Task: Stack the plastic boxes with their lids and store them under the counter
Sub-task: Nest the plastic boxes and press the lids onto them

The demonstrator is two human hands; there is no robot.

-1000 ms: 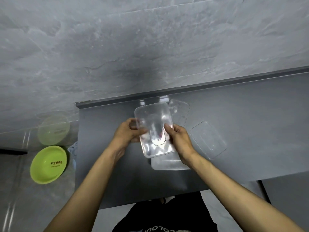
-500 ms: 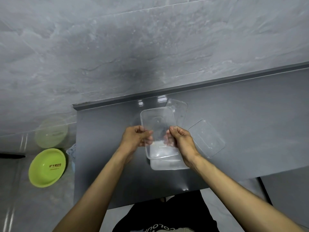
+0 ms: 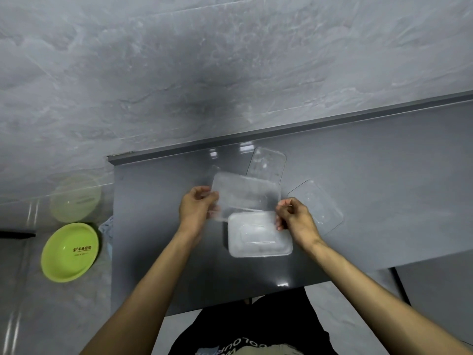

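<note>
A clear plastic box (image 3: 245, 194) is held crosswise above the grey counter (image 3: 153, 226). My left hand (image 3: 197, 208) grips its left end and my right hand (image 3: 294, 216) grips its right end. Right below it, a second, frosted-looking plastic box (image 3: 258, 235) rests on the counter, partly under the held one. Two clear lids lie flat on the counter: one lid (image 3: 267, 163) behind the held box, another lid (image 3: 320, 204) to the right of my right hand.
A lime-green bowl (image 3: 70, 252) sits on the glossy surface left of the counter, with its pale reflection (image 3: 75, 198) behind it. A grey marbled wall (image 3: 230, 73) backs the counter. The counter's front edge runs close to my body.
The clear box has been turned from lengthwise to crosswise, and my hands have spread to its two ends. The frosted box beneath is more exposed.
</note>
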